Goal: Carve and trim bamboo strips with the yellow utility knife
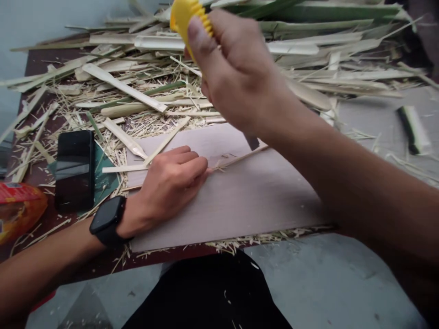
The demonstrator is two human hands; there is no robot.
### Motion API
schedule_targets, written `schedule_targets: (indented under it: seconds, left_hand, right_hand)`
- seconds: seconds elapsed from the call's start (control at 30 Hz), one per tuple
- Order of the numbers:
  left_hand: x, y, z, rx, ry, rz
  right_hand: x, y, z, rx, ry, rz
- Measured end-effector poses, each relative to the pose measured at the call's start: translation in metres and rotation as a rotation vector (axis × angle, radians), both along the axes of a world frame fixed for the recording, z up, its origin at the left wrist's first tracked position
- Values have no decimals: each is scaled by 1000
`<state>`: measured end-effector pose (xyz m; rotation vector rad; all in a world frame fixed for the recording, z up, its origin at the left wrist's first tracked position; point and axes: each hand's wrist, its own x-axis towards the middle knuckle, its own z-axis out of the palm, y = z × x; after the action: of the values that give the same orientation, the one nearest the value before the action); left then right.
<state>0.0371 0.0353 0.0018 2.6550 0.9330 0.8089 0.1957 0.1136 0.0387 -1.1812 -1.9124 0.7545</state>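
My right hand (236, 68) is wrapped around a yellow box cutter (187, 18), its ribbed handle pointing up and left. A grey blade tip (252, 140) shows below the wrist, close over a thin pale strip (240, 158); I cannot tell whether they touch. My left hand (174, 178) is closed on that strip and rests on a pale board (260, 196). Frayed fibres stick out from the strip just beyond the fingers. Another end of pale strip (120, 169) shows left of this hand; whether it is the same piece is hidden.
Split plant strips (123, 87) and shavings heap up behind the board. To the left lie a black phone (74, 169) on a green sheet (104, 176) and an orange-red packet (20, 210). A dark-and-pale block (413, 130) lies at right. My knees (209, 292) are below the table edge.
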Motion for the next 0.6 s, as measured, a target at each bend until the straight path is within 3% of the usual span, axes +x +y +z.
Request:
schedule_targets:
  seconds: [0.13, 0.23, 0.3, 0.4, 0.43, 0.6]
  left_hand:
    - [-5, -4, 11, -114, 35, 3]
    - [-7, -4, 19, -179, 19, 20]
    - [-9, -4, 22, -214, -9, 25]
    - [-11, -3, 25, -226, -15, 36]
    - [-12, -2, 26, -235, -9, 46]
    - [-12, -3, 30, -304, 49, 96]
  right_hand:
    - [22, 3, -5, 124, -472, 59]
    - [38, -4, -6, 261, -709, 68]
    - [49, -14, -3, 375, -771, 170]
    - [63, -33, -3, 370, -780, 506]
    - [66, -38, -4, 355, -807, 550]
    - [69, -54, -14, 358, -864, 494]
